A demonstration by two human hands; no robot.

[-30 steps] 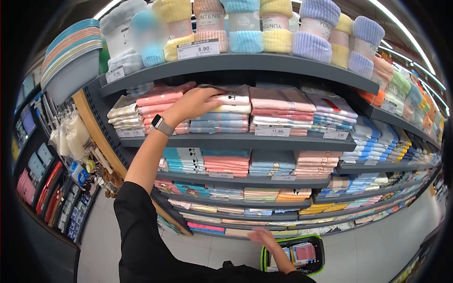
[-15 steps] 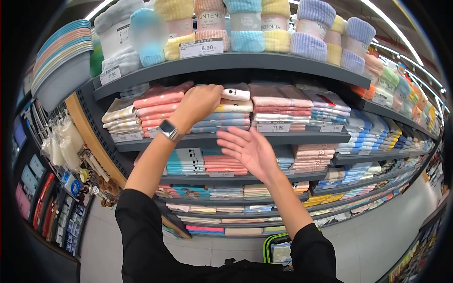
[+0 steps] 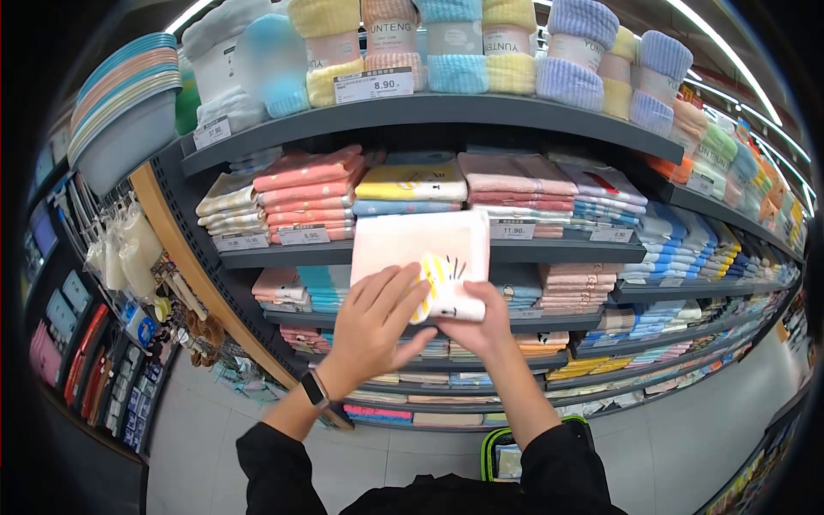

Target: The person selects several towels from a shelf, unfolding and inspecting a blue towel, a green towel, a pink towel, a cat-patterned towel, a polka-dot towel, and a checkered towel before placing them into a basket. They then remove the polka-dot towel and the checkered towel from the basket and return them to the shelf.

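A folded pale pink towel [image 3: 408, 236] with a white, yellow-striped corner figure is held up in front of the shelves. My right hand [image 3: 481, 319] grips its lower right corner, thumb on top. My left hand [image 3: 369, 318] lies on its lower left part with the fingers spread and the thumb apart. Behind the towel, a yellow folded towel [image 3: 408, 182] tops a stack on the shelf. To its left is a stack of coral towels [image 3: 305, 193], and to its right a stack of dusty pink towels [image 3: 519, 176].
Rolled towels [image 3: 452, 43] stand on the top shelf [image 3: 429, 109]. Stacked basins [image 3: 129, 112] are at the upper left, beside hanging goods [image 3: 129, 240]. A green-rimmed basket [image 3: 487, 455] sits on the floor below my right arm. More shelves of towels run to the right.
A pale pink towel has come off the middle stack and is now low in front of the shelf. My left hand moved down from the stack; my right hand closed on the towel's corner.
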